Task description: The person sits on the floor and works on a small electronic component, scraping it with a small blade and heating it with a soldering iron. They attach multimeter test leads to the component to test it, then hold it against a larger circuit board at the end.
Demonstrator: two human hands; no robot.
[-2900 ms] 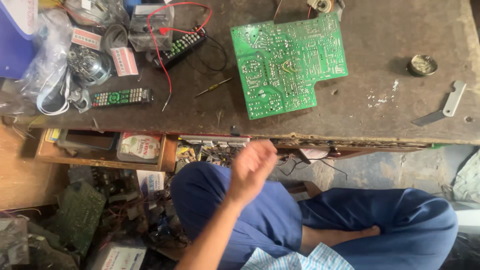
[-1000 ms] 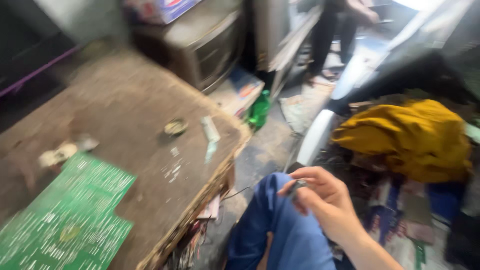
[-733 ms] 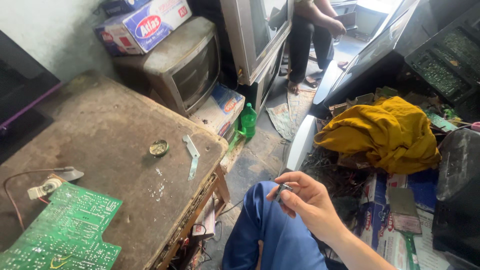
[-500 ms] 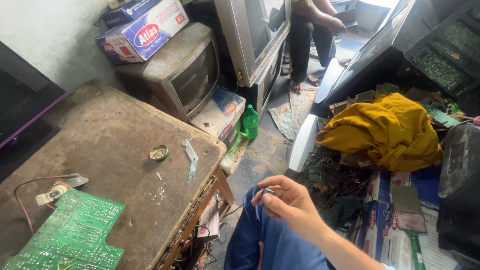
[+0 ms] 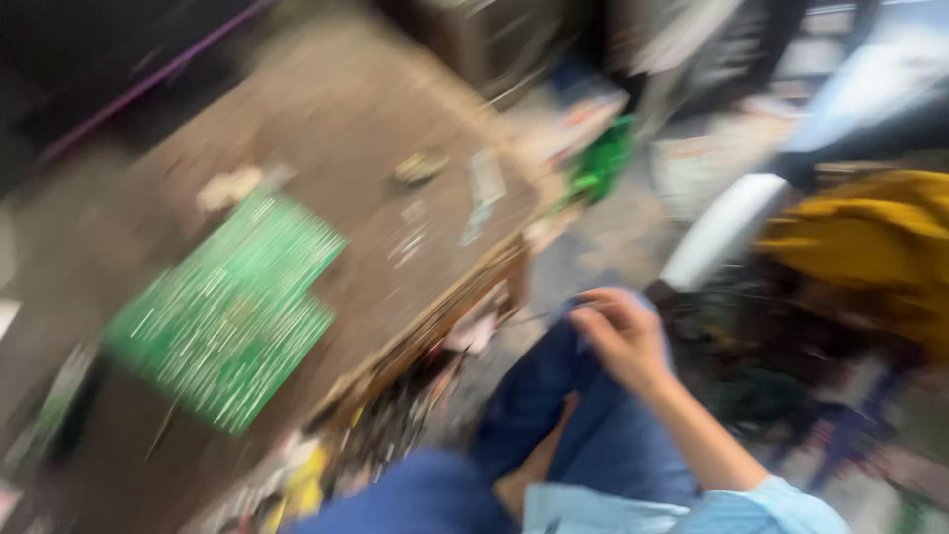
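- Because the whole view is smeared by motion, only coarse shapes can be read. Nearest the camera is a light blue sleeve (image 5: 692, 509), at the bottom edge.
- From that sleeve a bare forearm runs up to the right hand (image 5: 625, 336), which hangs just above the raised knee (image 5: 568, 376) of the person's dark blue trousers.
- Its fingers (image 5: 598, 309) are curled in towards the thumb as if pinching. I cannot tell whether they are closed on anything or only bunched together.
- A thin dark streak (image 5: 547, 316) leads left from the fingertips. It may be a wire or mere blur.
- No left hand shows anywhere in the view.
- As a judgement, the work in hand is at the lap and off the table. The hand looks busy with something small near the knee, well apart from the board.
- Any further move with so small a thing would call for a steady look and a firm fingertip pinch.
- Just left of the knee, loose clutter (image 5: 395, 425) sits under the table edge.
- Beyond it the worn brown table (image 5: 326, 119) carries a green circuit board (image 5: 232, 311), lying flat and untouched.
- Farther along the table lie a small round item (image 5: 420, 168) and a pale strip (image 5: 486, 180), near each other.
- Past the table's far corner stands something bright green (image 5: 601, 168).
- Off to the right are a white curved panel (image 5: 722, 229) and a heap of yellow cloth (image 5: 870, 247).
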